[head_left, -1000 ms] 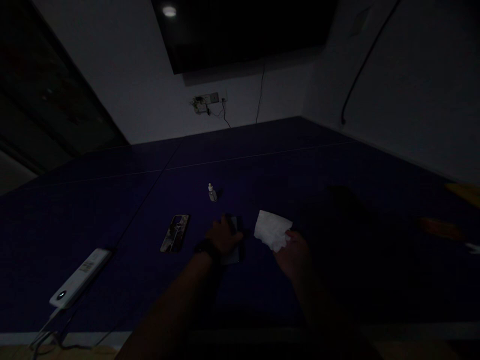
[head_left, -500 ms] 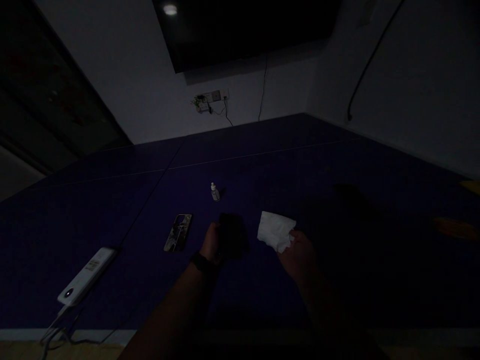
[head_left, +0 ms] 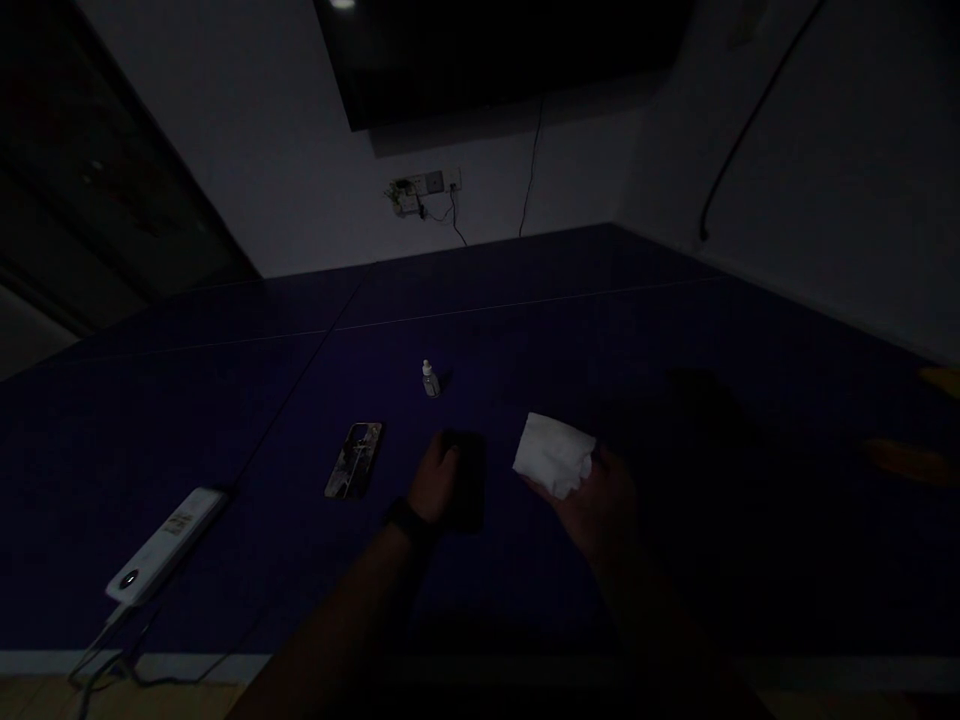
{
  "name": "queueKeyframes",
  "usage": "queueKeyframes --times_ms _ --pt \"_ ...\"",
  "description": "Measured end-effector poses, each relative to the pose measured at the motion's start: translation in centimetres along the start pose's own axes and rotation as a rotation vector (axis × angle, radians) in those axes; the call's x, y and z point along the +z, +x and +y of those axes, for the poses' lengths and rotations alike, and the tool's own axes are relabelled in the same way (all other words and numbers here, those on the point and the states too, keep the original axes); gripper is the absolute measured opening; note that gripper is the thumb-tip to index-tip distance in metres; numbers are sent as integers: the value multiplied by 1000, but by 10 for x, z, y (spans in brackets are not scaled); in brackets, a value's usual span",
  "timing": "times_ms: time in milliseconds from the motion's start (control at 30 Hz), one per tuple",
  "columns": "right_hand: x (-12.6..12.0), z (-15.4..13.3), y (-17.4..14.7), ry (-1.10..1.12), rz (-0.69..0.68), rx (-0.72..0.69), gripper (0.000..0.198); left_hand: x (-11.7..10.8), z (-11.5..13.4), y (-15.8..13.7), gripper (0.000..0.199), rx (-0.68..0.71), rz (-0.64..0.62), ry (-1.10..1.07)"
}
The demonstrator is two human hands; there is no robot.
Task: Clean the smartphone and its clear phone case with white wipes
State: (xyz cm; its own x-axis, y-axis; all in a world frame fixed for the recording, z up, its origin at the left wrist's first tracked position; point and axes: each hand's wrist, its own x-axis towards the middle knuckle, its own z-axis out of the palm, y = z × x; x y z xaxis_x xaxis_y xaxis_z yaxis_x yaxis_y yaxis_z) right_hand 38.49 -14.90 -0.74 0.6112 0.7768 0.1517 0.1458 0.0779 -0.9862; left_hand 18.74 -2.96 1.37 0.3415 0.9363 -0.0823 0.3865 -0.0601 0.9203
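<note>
The scene is very dim. My left hand point(head_left: 435, 482), with a dark band on its wrist, is closed on the edge of a dark, flat, rectangular phone point(head_left: 470, 485), whose details are lost in the dark. To its right, my right hand point(head_left: 598, 505) grips a white folded tissue point(head_left: 553, 455) by its right and lower edge. A small dropper bottle point(head_left: 430, 381) with a white cap stands upright beyond my left hand. Left of that hand, a patterned phone case point(head_left: 355, 460) lies flat on the dark blue table point(head_left: 300, 570).
A white power strip point(head_left: 166, 545) with cables lies at the table's left front. Wall sockets point(head_left: 420, 188) with plugs and a dark screen point(head_left: 502, 55) are on the far wall. An orange item point(head_left: 911, 460) and a yellow item point(head_left: 941, 380) are at the right.
My left hand has turned the phone, and its thumb now lies over the near side. The tissue is tilted slightly differently in my right hand. The camera view has shifted a little.
</note>
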Motion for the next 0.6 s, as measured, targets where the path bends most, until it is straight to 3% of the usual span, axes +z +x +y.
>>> queueKeyframes --times_ms 133,367,467,600 --pt "9 -3 -2 149 -41 56 40 3 2 -1 58 33 2 171" --pt "15 -6 -11 619 -96 267 30 2 4 -12 74 89 9 357" --pt "14 -14 -14 659 -164 367 35 1 6 -16 72 134 -6 381" --pt "17 -21 -18 561 -327 342 40 -1 9 -21 73 140 -27 394"
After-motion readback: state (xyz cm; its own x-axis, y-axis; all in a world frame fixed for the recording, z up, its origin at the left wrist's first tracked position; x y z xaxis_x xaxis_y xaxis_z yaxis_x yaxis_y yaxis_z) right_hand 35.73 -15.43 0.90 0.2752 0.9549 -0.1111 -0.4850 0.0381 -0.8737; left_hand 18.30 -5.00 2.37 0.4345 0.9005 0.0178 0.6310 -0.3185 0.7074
